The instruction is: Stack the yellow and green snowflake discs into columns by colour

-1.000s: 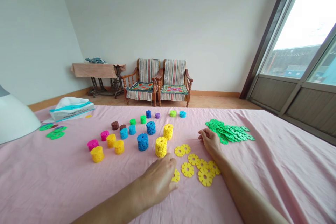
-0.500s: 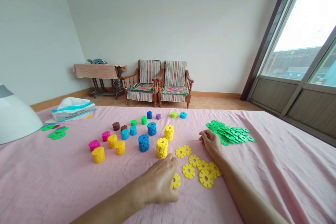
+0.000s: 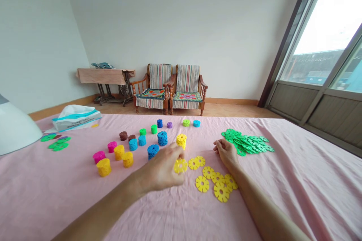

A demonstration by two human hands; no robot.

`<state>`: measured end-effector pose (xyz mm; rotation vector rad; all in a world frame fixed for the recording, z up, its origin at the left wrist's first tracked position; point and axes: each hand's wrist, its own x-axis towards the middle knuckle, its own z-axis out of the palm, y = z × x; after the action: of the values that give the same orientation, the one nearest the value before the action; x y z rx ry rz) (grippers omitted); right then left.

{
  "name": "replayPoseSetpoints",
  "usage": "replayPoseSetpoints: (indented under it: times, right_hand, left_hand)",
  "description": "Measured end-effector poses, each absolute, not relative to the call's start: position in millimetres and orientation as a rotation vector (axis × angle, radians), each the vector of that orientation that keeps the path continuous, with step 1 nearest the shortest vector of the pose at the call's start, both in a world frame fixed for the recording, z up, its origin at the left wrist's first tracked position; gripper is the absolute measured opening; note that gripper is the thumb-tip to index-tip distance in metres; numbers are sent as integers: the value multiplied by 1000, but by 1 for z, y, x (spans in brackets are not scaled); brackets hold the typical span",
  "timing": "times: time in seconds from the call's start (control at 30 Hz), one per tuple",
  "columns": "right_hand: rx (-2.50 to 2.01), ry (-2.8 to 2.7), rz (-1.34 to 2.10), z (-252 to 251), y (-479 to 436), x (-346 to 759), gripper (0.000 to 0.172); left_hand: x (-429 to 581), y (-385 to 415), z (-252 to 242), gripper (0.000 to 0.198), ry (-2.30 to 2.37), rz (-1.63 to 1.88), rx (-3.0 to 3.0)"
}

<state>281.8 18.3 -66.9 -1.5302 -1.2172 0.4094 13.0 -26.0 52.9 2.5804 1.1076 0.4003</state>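
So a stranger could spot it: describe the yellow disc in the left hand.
On the pink sheet, find the scattered flat yellow discs near the right hand. Just left of them, the left hand holds a yellow disc at its fingertips, the only disc in a hand.

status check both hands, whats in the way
Left hand: yellow plastic disc pinched upright. Right hand: empty, on pink sheet, by green disc pile. Blue disc stack beside left hand.

A bed (image 3: 319, 184) has a pink sheet (image 3: 296, 211). Flat yellow flower pieces (image 3: 221, 192) lie on it, with a green pile (image 3: 247, 142) just behind them and colored stacks (image 3: 127, 159) to their left.
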Motion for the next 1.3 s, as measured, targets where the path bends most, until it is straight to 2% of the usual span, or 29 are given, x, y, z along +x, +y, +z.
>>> replayPoseSetpoints:
  times: [0.17, 0.5, 1.3]
  right_hand:
    - [-1534, -1218, 405, -68, 19, 282, 31]
    - [-1537, -1230, 402, -69, 20, 283, 31]
    - [-1536, -1247, 395, -68, 19, 283, 30]
  left_hand:
    - [2, 13, 79, 24, 1186, 417, 2656]
    - [0, 25, 55, 27, 1178, 331, 2708]
    - [1, 28, 54, 21, 1212, 268, 2692]
